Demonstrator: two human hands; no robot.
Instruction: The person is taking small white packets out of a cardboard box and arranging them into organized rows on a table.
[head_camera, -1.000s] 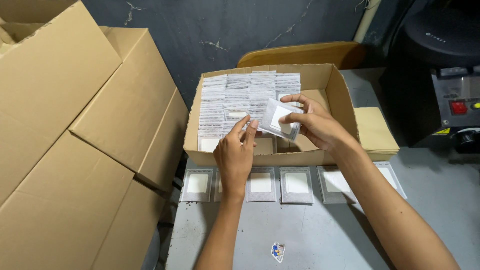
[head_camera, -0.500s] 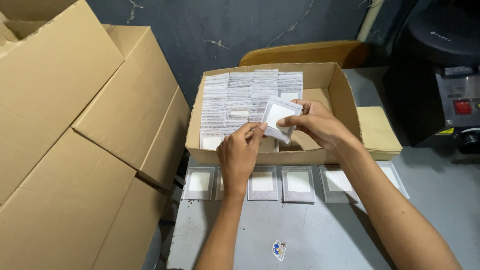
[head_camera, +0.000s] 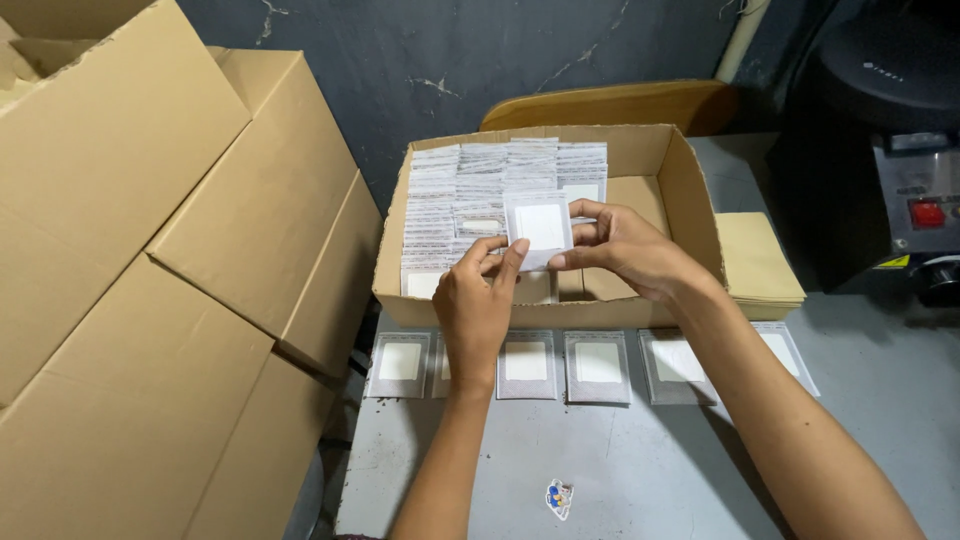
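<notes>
Both the left hand (head_camera: 478, 305) and right hand (head_camera: 625, 250) pinch one flat, shiny square packet (head_camera: 539, 228) above the brown cardboard box (head_camera: 690, 190).

This looks like a small packing workshop or stockroom: big cardboard cartons (head_camera: 150, 300) stacked at the left, an open box (head_camera: 690, 190) packed with rows of sachets (head_camera: 480, 190), a grey bench (head_camera: 650, 470), a machine (head_camera: 890, 170) and a rough dark wall (head_camera: 450, 60).

- The left hand (head_camera: 478, 305) is raised with the palm turned away, and its fingertips are pinched together.
- The right hand (head_camera: 622, 248) comes from the right, with its fingers curled and pinching, close to the left fingertips.
- Both forearms are bare.
</notes>
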